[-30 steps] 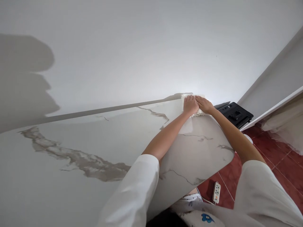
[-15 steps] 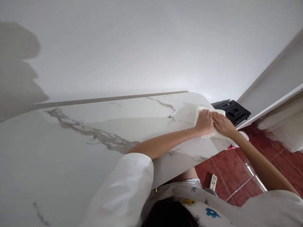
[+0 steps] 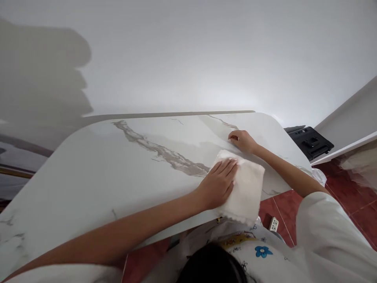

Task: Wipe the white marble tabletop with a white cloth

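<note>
A white cloth (image 3: 246, 188) with a fuzzy edge lies over the front part of the white marble-patterned tabletop (image 3: 97, 169); its lower end reaches past the table's front edge. On the cloth's left half my left hand (image 3: 218, 182) lies flat, palm down, fingers stretched out and close together. Beyond the cloth, my right hand (image 3: 244, 142) is just over the tabletop, with its fingers loosely curled inward. Nothing shows in it, and it is apart from the cloth.
A pale wall (image 3: 176, 59) stands behind the table. Right of the table is a black case-like object (image 3: 312, 142). Below, a white power strip (image 3: 273, 224) rests on the red tiled floor (image 3: 284, 208). Whitish fabric (image 3: 362, 165) hangs at far right.
Both hands were together on the cloth at the table's right end. The left hand and the cloth have come left and nearer; the right hand has left the cloth and curled. The view has shifted left.
</note>
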Demonstrator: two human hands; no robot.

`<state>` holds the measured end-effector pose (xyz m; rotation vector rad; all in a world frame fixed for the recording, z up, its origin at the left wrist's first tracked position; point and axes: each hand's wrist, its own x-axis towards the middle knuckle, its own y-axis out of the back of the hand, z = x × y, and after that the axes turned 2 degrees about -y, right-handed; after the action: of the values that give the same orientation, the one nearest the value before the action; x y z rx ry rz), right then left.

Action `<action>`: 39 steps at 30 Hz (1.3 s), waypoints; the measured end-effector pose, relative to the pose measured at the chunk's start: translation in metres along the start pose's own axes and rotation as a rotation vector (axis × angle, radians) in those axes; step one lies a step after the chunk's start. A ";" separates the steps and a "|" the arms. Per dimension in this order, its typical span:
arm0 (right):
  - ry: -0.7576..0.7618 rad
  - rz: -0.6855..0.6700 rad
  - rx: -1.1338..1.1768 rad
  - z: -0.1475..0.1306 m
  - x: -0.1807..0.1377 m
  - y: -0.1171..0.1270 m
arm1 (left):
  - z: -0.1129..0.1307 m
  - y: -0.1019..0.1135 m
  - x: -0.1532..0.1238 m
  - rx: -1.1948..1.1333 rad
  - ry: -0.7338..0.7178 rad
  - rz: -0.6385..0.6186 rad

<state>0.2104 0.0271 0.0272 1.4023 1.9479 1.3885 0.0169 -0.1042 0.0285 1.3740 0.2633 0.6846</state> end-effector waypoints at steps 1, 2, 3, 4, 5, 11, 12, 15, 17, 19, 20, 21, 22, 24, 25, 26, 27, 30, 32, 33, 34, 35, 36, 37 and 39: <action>0.036 0.022 0.029 0.002 0.006 -0.007 | -0.005 0.005 -0.011 0.001 0.021 -0.009; 0.071 0.041 0.057 0.004 0.010 -0.012 | -0.009 0.009 -0.021 0.001 0.042 -0.015; 0.102 0.056 0.082 0.006 0.011 -0.015 | -0.014 0.012 -0.028 0.000 0.062 -0.018; 0.132 0.065 0.101 0.007 0.012 -0.016 | -0.017 0.015 -0.033 -0.001 0.079 -0.019; 0.161 0.064 0.114 0.007 0.011 -0.015 | -0.020 0.016 -0.037 -0.004 0.090 -0.017; 0.263 -0.161 0.085 0.001 0.025 0.003 | -0.023 0.020 -0.037 -0.061 0.104 -0.023; 0.255 -0.190 0.079 0.000 0.029 0.005 | -0.023 0.020 -0.037 -0.068 0.106 -0.030; 0.244 -0.242 0.071 -0.001 0.039 0.009 | -0.023 0.020 -0.037 -0.073 0.105 -0.030; 0.261 -0.262 0.069 -0.001 0.041 0.010 | -0.024 0.019 -0.038 -0.076 0.097 -0.012; 0.281 -0.265 0.060 -0.001 0.040 0.010 | -0.024 0.019 -0.039 -0.082 0.089 0.011; 0.292 -0.262 0.049 -0.001 0.039 0.010 | -0.025 0.019 -0.039 -0.086 0.087 0.018; 0.302 -0.254 0.033 -0.001 0.037 0.010 | -0.025 0.020 -0.039 -0.090 0.086 0.021; 0.313 -0.243 0.016 -0.001 0.036 0.009 | -0.025 0.020 -0.039 -0.095 0.087 0.021; 0.326 -0.212 -0.013 -0.001 0.032 0.006 | -0.025 0.021 -0.038 -0.106 0.091 0.010; 0.326 -0.194 -0.019 -0.001 0.031 0.004 | -0.025 0.021 -0.038 -0.111 0.097 0.001; 0.322 -0.173 -0.018 0.000 0.029 0.002 | -0.025 0.021 -0.037 -0.114 0.106 -0.009; 0.311 -0.145 -0.010 0.001 0.028 0.000 | -0.025 0.022 -0.037 -0.116 0.113 -0.018; 0.242 -0.060 0.065 0.003 0.027 -0.002 | -0.025 0.022 -0.037 -0.114 0.123 -0.037; 0.215 -0.068 0.125 0.003 0.028 0.000 | -0.025 0.022 -0.037 -0.109 0.121 -0.037; 0.222 -0.096 0.144 0.003 0.028 0.001 | -0.025 0.022 -0.038 -0.107 0.118 -0.034; 0.243 -0.131 0.149 0.002 0.029 0.003 | -0.026 0.022 -0.038 -0.105 0.113 -0.030; 0.268 -0.159 0.142 0.001 0.029 0.004 | -0.026 0.022 -0.038 -0.106 0.107 -0.024; 0.291 -0.174 0.125 0.000 0.030 0.004 | -0.026 0.022 -0.039 -0.108 0.099 -0.018; 0.307 -0.178 0.101 -0.001 0.030 0.004 | -0.027 0.021 -0.039 -0.111 0.092 -0.011; 0.303 -0.166 0.055 -0.004 0.030 0.003 | -0.027 0.019 -0.040 -0.118 0.076 0.010</action>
<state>0.1960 0.0516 0.0388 1.0719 2.2490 1.5509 -0.0349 -0.1045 0.0326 1.2394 0.2721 0.7499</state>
